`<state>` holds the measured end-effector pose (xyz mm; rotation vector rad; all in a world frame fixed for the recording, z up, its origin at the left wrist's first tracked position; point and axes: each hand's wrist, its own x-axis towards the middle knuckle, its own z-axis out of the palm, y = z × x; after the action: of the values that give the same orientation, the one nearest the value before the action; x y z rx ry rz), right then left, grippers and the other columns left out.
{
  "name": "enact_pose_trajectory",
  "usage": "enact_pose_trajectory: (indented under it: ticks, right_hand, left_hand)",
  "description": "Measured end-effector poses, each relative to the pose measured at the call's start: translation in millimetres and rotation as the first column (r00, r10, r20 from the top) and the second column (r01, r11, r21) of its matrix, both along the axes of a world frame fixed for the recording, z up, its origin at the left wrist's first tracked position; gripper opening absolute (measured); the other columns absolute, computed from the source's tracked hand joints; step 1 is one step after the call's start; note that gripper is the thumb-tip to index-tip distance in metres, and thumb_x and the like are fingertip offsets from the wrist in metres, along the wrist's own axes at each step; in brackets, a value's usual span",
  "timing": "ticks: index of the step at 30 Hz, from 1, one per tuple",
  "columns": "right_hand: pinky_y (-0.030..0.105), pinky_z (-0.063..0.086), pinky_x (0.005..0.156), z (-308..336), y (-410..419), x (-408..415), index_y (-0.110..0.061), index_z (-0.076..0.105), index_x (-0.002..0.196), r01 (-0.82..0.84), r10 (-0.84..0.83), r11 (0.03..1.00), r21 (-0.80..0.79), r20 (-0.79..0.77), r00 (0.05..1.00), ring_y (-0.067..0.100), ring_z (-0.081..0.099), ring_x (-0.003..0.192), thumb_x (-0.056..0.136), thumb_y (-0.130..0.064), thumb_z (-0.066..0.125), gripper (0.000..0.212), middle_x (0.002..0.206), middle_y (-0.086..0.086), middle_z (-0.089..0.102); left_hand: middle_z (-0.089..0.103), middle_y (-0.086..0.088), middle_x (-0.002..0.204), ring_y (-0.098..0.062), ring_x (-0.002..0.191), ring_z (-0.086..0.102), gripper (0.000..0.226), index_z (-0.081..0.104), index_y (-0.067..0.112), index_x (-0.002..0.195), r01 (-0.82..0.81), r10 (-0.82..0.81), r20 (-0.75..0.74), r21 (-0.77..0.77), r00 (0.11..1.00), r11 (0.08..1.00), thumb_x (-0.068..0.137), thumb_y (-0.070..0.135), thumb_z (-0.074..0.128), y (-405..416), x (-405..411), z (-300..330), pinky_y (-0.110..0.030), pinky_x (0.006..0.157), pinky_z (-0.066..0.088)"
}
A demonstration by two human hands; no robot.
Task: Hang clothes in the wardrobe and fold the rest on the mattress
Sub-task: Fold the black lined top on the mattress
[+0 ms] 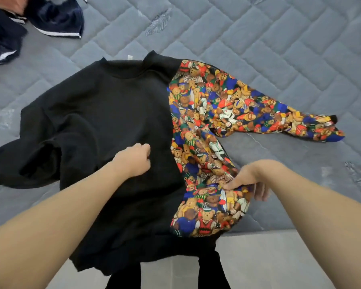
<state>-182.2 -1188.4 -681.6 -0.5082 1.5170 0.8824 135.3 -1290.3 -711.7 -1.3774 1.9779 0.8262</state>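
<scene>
On my feed a black sweatshirt (104, 122) lies spread across the grey quilted mattress (258, 49), filling the centre of the frame, its collar pointing to the top edge and its hem hanging over the mattress's near edge at the bottom. One side panel and sleeve (248, 109) are printed with bright teddy bears; that sleeve stretches out flat toward the right of the frame, while the black sleeve on the left side is bunched and folded under itself.

My left hand (133, 159) sits on the black chest area, just below centre frame, fingers curled in. It looks to be pinching a small fold of the black cloth, though the dark fabric hides the fingertips and I cannot be sure. My right hand (248, 180) is at lower right of centre, thumb lying on top of the printed panel and fingers tucked beneath its edge, pinching that edge just above the mattress.

In the upper left corner a navy garment with white trim (50, 19) lies crumpled on the mattress, well apart from the sweatshirt.
</scene>
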Motion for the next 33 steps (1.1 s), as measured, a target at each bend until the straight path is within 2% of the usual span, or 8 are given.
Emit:
enact_pose_trajectory:
  ticks: [5,8,10,13,18,22,25,33]
  right_hand:
    - [0.039,0.048,0.09,-14,15,-41,-0.019,0.05,0.135,0.336,-0.336,0.919,-0.207,0.036,0.941,0.019,0.059,0.095,0.086,-0.06,0.063,0.066,0.126,0.015,0.06]
    - [0.041,0.05,0.084,-27,-13,-77,-0.018,0.038,0.146,0.803,-0.845,0.394,-0.447,0.166,0.508,0.024,0.061,0.103,0.081,-0.067,0.062,0.085,0.134,0.018,0.055]
    - [0.047,0.048,0.095,-38,-42,-99,-0.024,0.029,0.151,0.873,-0.932,-0.019,-0.486,0.325,0.161,0.032,0.055,0.123,0.078,-0.071,0.063,0.094,0.141,0.016,0.05]
    - [0.044,0.048,0.092,-51,-83,-116,-0.02,0.044,0.14,0.815,-0.905,-0.309,-0.491,0.416,-0.093,0.027,0.059,0.113,0.082,-0.061,0.066,0.074,0.125,0.006,0.058]
    - [0.029,0.054,0.048,-64,-115,-129,-0.012,0.065,0.108,0.761,-0.867,-0.436,-0.481,0.45,-0.212,0.02,0.07,0.06,0.095,-0.017,0.06,0.014,0.082,0.005,0.073]
    - [0.042,0.058,0.083,-40,-129,-183,-0.007,0.056,0.132,0.6,-0.735,-0.616,-0.511,0.647,-0.202,0.028,0.068,0.105,0.093,-0.008,0.062,0.039,0.123,0.011,0.067]
    - [0.044,0.054,0.094,-12,-136,-231,-0.005,0.067,0.099,0.548,-0.509,-0.775,-0.314,0.824,-0.247,0.03,0.068,0.101,0.093,-0.015,0.056,0.016,0.106,0.009,0.07]
    - [0.042,0.06,0.075,6,-91,-286,-0.012,0.067,0.088,0.462,-0.498,-0.826,-0.324,0.803,-0.327,0.028,0.073,0.081,0.089,-0.016,0.06,0.008,0.089,0.008,0.075]
  left_hand:
    - [0.035,-0.008,0.143,-0.034,0.126,0.045,0.056,0.032,0.021,0.145,-0.182,0.166,-0.156,-0.096,0.974,0.979,0.094,0.031,0.053,-40,-86,0,-0.047,0.096,0.046]
    - [0.036,-0.013,0.135,-0.039,0.118,0.049,0.05,0.035,0.014,0.136,-0.388,0.319,-0.268,-0.267,0.909,0.882,0.094,0.033,0.052,-75,-123,-3,-0.047,0.087,0.043]
    - [0.039,-0.016,0.131,-0.041,0.115,0.049,0.049,0.039,0.01,0.133,-0.449,0.315,-0.34,-0.456,0.886,0.769,0.093,0.035,0.05,-105,-136,-8,-0.048,0.084,0.043]
    - [0.048,-0.02,0.133,-0.044,0.114,0.053,0.063,0.03,0.013,0.146,-0.357,0.205,-0.317,-0.559,0.926,0.748,0.094,0.045,0.045,-153,-153,-22,-0.053,0.089,0.047]
    - [0.06,-0.018,0.127,-0.039,0.107,0.059,0.048,0.034,0.019,0.138,-0.357,0.306,-0.222,-0.249,0.926,0.9,0.099,0.046,0.044,-192,-190,-59,-0.043,0.081,0.046]
    - [0.061,-0.024,0.107,-0.043,0.1,0.057,0.019,0.043,0.014,0.095,-0.422,0.249,-0.433,-0.371,0.867,0.827,0.099,0.032,0.044,-210,-227,-57,-0.04,0.073,0.037]
    - [0.059,-0.023,0.12,-0.045,0.112,0.054,0.028,0.042,0.021,0.117,-0.447,0.257,-0.471,-0.351,0.844,0.823,0.099,0.042,0.041,-236,-269,-37,-0.048,0.089,0.043]
    - [-0.022,-0.005,0.164,-0.039,0.149,-0.02,0.093,-0.011,0.052,0.151,-0.176,0.156,-0.209,-0.08,0.965,0.981,0.079,0.088,0.035,-141,-385,-57,-0.069,0.115,0.002]
